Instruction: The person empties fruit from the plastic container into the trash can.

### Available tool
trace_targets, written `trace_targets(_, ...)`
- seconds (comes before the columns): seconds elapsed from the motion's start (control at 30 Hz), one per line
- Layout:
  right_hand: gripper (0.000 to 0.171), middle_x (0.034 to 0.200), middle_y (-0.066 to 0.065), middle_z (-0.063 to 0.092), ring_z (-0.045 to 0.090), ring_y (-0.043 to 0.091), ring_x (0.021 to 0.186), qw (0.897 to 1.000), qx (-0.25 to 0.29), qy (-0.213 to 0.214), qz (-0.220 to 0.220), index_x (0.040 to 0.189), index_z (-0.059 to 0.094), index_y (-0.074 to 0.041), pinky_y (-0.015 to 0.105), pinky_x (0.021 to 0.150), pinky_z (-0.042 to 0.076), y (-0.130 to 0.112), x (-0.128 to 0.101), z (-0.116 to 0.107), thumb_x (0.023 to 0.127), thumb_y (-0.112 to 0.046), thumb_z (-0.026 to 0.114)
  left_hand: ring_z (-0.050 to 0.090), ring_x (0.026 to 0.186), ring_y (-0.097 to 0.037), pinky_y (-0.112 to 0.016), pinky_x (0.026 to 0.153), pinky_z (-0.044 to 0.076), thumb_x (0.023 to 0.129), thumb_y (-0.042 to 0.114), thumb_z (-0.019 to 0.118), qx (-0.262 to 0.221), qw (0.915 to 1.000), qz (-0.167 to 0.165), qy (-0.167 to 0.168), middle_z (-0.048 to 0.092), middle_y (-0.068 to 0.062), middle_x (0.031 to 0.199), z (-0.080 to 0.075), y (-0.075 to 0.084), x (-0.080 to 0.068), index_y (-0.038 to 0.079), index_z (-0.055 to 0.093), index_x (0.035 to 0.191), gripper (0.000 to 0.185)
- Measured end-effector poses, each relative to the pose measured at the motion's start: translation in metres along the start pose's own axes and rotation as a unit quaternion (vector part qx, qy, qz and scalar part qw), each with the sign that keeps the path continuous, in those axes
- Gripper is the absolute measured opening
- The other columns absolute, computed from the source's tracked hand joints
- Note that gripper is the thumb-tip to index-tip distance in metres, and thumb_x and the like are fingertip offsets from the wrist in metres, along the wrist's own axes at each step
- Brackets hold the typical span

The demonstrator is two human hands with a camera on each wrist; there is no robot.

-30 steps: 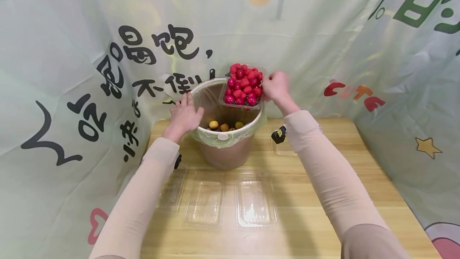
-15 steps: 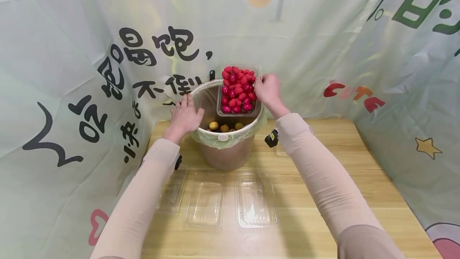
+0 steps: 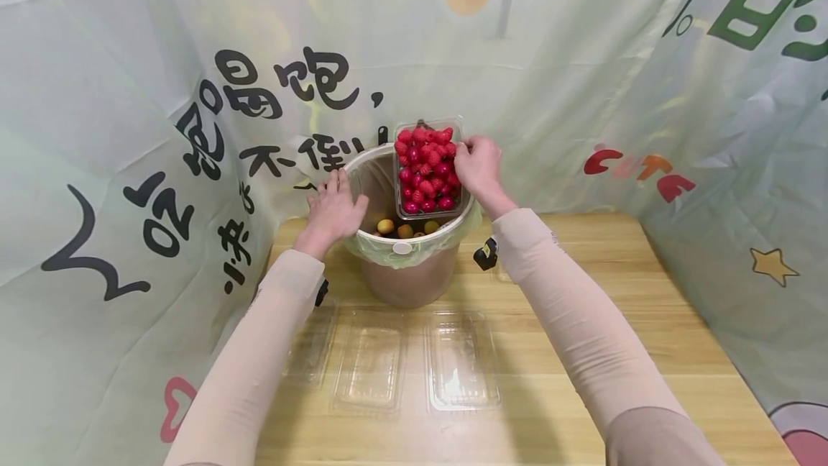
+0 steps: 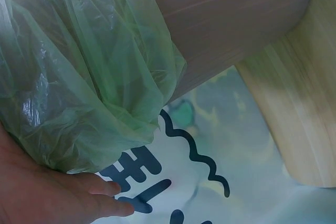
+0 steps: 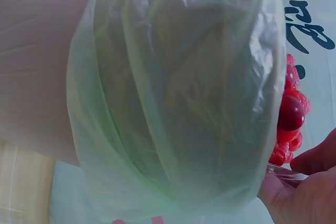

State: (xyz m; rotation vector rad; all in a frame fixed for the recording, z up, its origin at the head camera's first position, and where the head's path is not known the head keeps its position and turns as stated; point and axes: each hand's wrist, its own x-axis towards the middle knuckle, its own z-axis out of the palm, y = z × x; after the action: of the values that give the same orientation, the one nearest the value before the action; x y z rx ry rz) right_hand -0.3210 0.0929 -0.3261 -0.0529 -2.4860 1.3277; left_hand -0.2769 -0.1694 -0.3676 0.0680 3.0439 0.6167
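Wooden table (image 3: 582, 351) carries a round brown bin (image 3: 407, 275) lined with thin, crinkled green plastic, small yellow fruits inside. Above its mouth the right hand (image 3: 477, 164) pinches a clear rectangular punnet (image 3: 428, 167) of red berries, now tipped steeper than before. The left hand (image 3: 333, 208) lies spread on the rim. Empty clear trays (image 3: 461, 362) lie nearer.

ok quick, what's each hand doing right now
Left hand: open, resting on the rim of the bin.
Right hand: gripping the tray of red berries, tilted over the bin.
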Motion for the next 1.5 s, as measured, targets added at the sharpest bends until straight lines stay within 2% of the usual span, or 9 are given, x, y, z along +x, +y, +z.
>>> trace_targets(0.2, 0.031, 0.108, 0.024, 0.076, 0.068, 0.037, 0.111, 1.0, 0.003, 0.013, -0.025, 0.111, 0.077, 0.005, 0.046, 0.099, 0.053, 0.0012, -0.0012, 0.0029, 0.105, -0.014, 0.052, 0.002, 0.16, -0.056, -0.072, 0.128, 0.002, 0.108, 0.048, 0.03, 0.0, 1.0, 0.002, 0.005, -0.001, -0.025, 0.176, -0.0003, 0.0008, 0.0001, -0.003, -0.001, 0.167, 0.083)
trace_targets(0.43, 0.031, 0.112, 0.022, 0.077, 0.068, 0.036, 0.113, 0.999, 0.022, 0.019, -0.035, 0.119, 0.075, 0.005, 0.046, 0.104, 0.052, 0.0, -0.0041, 0.0034, 0.106, -0.014, 0.053, 0.0, 0.16, -0.056, -0.072, 0.128, 0.001, 0.108, 0.048, 0.029, -0.002, 1.0, -0.002, 0.001, -0.004, -0.024, 0.176, -0.0002, 0.0002, -0.0001, -0.002, -0.002, 0.167, 0.084)
trace_targets(0.7, 0.031, 0.113, 0.022, 0.076, 0.068, 0.031, 0.103, 0.999, 0.034, 0.018, -0.031, 0.123, 0.073, 0.004, 0.043, 0.098, 0.055, -0.0007, -0.0056, 0.0028, 0.107, -0.014, 0.053, -0.001, 0.16, -0.056, -0.072, 0.128, 0.0, 0.108, 0.048, 0.028, -0.002, 1.0, -0.001, -0.003, -0.006, -0.024, 0.176, 0.0001, -0.0002, -0.0003, -0.002, -0.003, 0.167, 0.084)
trace_targets(0.93, 0.032, 0.119, 0.02, 0.077, 0.07, 0.032, 0.109, 0.997, 0.039, 0.027, -0.055, 0.126, 0.072, 0.002, 0.043, 0.104, 0.054, -0.0015, -0.0062, 0.0027, 0.107, -0.017, 0.054, 0.001, 0.16, -0.056, -0.072, 0.128, 0.001, 0.108, 0.048, 0.029, -0.002, 1.0, 0.001, -0.001, -0.005, -0.024, 0.176, -0.0009, 0.0006, -0.0006, -0.003, -0.001, 0.167, 0.083)
trace_targets(1.1, 0.031, 0.114, 0.02, 0.077, 0.07, 0.031, 0.102, 0.995, 0.044, 0.041, -0.075, 0.123, 0.073, 0.002, 0.043, 0.1, 0.055, -0.0028, -0.0057, 0.0035, 0.107, -0.016, 0.054, 0.001, 0.159, -0.056, -0.072, 0.127, 0.001, 0.108, 0.048, 0.029, 0.0, 1.0, -0.001, -0.003, -0.005, -0.024, 0.176, -0.0018, 0.0016, -0.0008, -0.002, -0.001, 0.167, 0.083)
trace_targets(1.23, 0.03, 0.114, 0.019, 0.078, 0.071, 0.031, 0.104, 0.994, 0.053, 0.047, -0.085, 0.122, 0.073, 0.003, 0.043, 0.099, 0.055, -0.0037, -0.0051, 0.004, 0.107, -0.015, 0.054, 0.001, 0.159, -0.056, -0.072, 0.127, 0.002, 0.108, 0.048, 0.029, 0.001, 1.0, -0.002, -0.002, -0.004, -0.025, 0.176, -0.0014, 0.001, -0.0003, -0.003, -0.002, 0.167, 0.083)
trace_targets(1.5, 0.033, 0.115, 0.021, 0.077, 0.071, 0.032, 0.104, 0.991, 0.077, 0.047, -0.094, 0.129, 0.07, 0.002, 0.044, 0.103, 0.054, -0.0033, -0.0067, 0.0039, 0.108, -0.017, 0.054, 0.003, 0.159, -0.056, -0.073, 0.127, 0.003, 0.107, 0.047, 0.028, 0.005, 1.0, -0.001, -0.001, -0.003, -0.025, 0.176, -0.0013, 0.0007, 0.0002, -0.003, -0.002, 0.167, 0.083)
